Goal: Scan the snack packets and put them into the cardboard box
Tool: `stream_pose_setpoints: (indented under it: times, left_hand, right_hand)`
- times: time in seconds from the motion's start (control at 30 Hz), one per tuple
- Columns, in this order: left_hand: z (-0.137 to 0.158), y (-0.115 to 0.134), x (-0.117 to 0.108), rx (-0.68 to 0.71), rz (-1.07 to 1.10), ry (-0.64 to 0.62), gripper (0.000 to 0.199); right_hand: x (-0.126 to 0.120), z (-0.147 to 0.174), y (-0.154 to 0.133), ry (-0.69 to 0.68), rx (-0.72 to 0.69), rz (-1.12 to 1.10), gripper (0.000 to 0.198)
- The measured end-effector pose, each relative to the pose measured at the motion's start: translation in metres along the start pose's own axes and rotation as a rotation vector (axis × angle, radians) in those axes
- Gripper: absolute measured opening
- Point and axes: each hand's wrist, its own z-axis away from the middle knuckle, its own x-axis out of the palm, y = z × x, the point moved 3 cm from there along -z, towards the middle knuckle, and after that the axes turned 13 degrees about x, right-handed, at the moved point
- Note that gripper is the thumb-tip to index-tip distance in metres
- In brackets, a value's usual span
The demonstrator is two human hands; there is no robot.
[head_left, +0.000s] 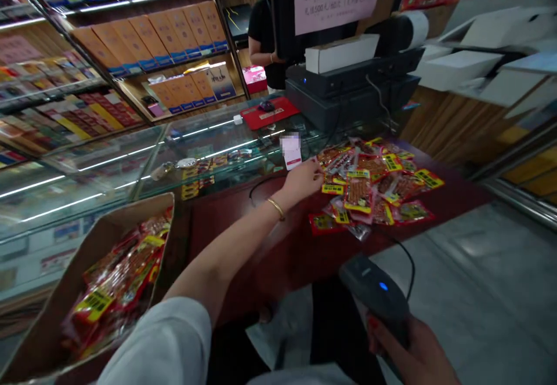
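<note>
My left hand (303, 178), with a gold bangle at its wrist, reaches to the left edge of a pile of snack packets (357, 191) on the dark red counter. Its fingers are curled in beside the packets; what they hold, if anything, is hidden. The packets are clear, with reddish-brown strips inside and yellow and red labels. Low on the right, my right hand (413, 344) grips the handle of a dark barcode scanner (369, 286). A blue light glows on the scanner's head, which points toward the counter.
An open cardboard box (167, 202) of similar packets stands at the left. A glass display counter (143, 141) runs behind. Near the pile are a white-and-pink card (292, 156), a red mouse pad (285, 111) and a monitor (282, 20). Beyond it stands a person in black (261, 31).
</note>
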Motion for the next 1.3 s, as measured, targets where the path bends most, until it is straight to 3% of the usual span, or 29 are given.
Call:
stream_pose_setpoints:
  times: [0.1, 0.23, 0.33, 0.43, 0.57, 0.67, 0.73, 0.83, 0.9, 1.0, 1.17, 1.3]
  left_hand:
    - [0.04, 0.051, 0.048, -0.118, 0.032, -0.137, 0.031]
    - [0.081, 0.079, 0.071, -0.309, -0.017, -0.134, 0.048]
    - [0.103, 0.08, 0.067, -0.38, -0.009, -0.123, 0.049]
    - [0.136, 0.071, 0.051, -0.447, 0.056, -0.115, 0.032]
    - [0.214, 0.064, 0.013, -0.475, 0.194, -0.042, 0.023]
    - [0.286, 0.066, -0.018, -0.49, 0.436, 0.132, 0.037]
    - [0.328, 0.066, -0.037, -0.588, 0.587, 0.329, 0.045]
    - [0.369, 0.063, -0.059, -0.775, 0.777, 0.667, 0.032]
    - [0.382, 0.06, -0.066, -0.847, 0.932, 0.86, 0.029]
    - [0.387, 0.054, -0.066, -0.919, 1.099, 1.007, 0.034]
    - [0.387, 0.043, -0.052, -0.949, 1.142, 1.111, 0.04]
    - [0.383, 0.039, -0.044, -0.914, 1.204, 1.139, 0.041]
  right_hand:
    - [-0.008, 0.022, 0.02, 0.029, 0.0, -0.015, 0.052]
    - [-0.006, 0.047, 0.038, 0.026, -0.043, -0.094, 0.051]
    - [0.001, 0.057, 0.04, 0.009, -0.081, -0.099, 0.05]
    - [0.009, 0.062, 0.037, -0.026, -0.114, -0.082, 0.048]
    - [0.024, 0.066, 0.029, -0.094, -0.149, -0.043, 0.047]
    - [0.039, 0.068, 0.018, -0.144, -0.175, -0.001, 0.045]
    - [0.051, 0.067, 0.008, -0.19, -0.193, 0.025, 0.043]
    - [0.07, 0.063, -0.008, -0.279, -0.22, 0.07, 0.037]
    - [0.083, 0.059, -0.019, -0.338, -0.244, 0.117, 0.034]
    - [0.098, 0.057, -0.033, -0.413, -0.244, 0.159, 0.033]
    - [0.112, 0.063, -0.046, -0.448, -0.23, 0.195, 0.032]
    - [0.118, 0.062, -0.038, -0.482, -0.215, 0.242, 0.035]
